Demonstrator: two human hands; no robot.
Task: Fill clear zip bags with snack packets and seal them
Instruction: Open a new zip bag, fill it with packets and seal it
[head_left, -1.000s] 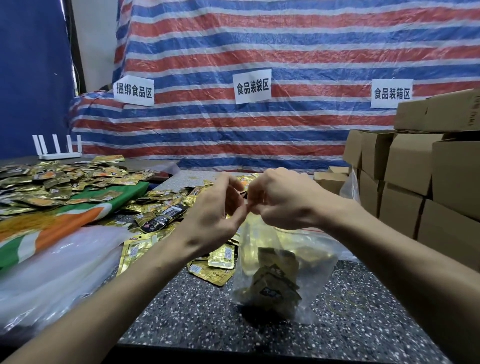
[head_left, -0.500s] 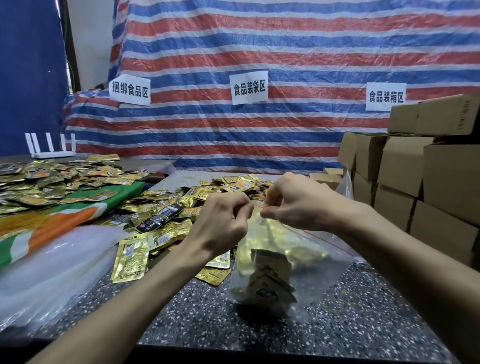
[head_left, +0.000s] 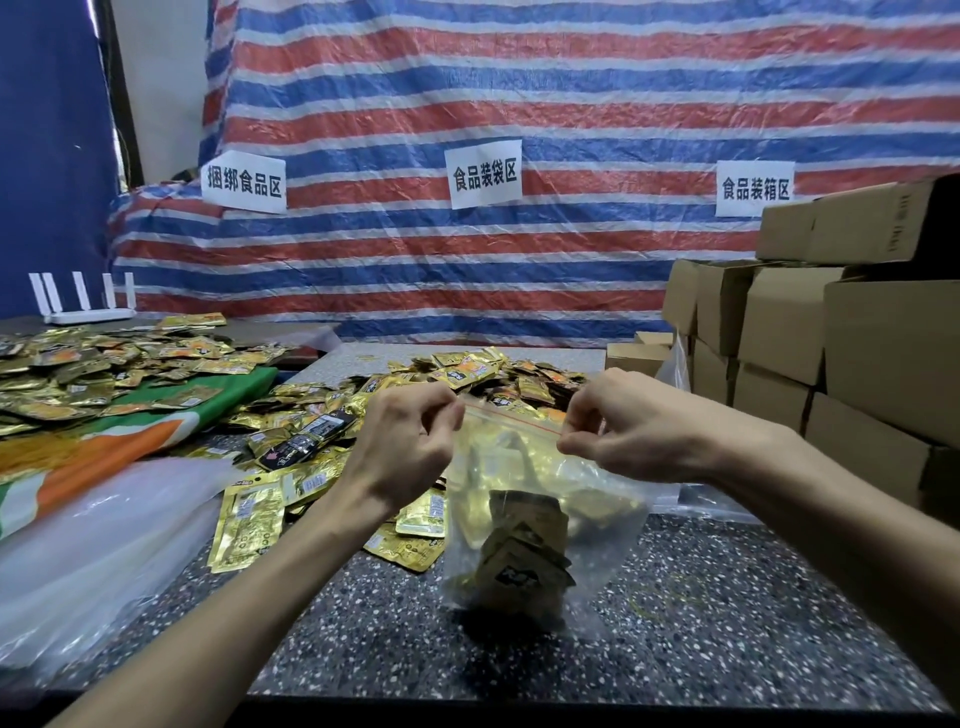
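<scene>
Zip bag held up by its top: left hand pinches the left end of the red zip strip, right hand pinches the right end, strip stretched between them. Bag body hangs below both grips, bottom down on the table near the middle of its near edge. Snack packets bunched in the bag's lower part. Loose packets heaped toward the far edge, behind the hands; cardboard boxes stacked along the right edge

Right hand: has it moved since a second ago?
Yes. The right hand has slid rightward along the top of the zip bag, away from the left hand, toward the cardboard boxes.
</scene>
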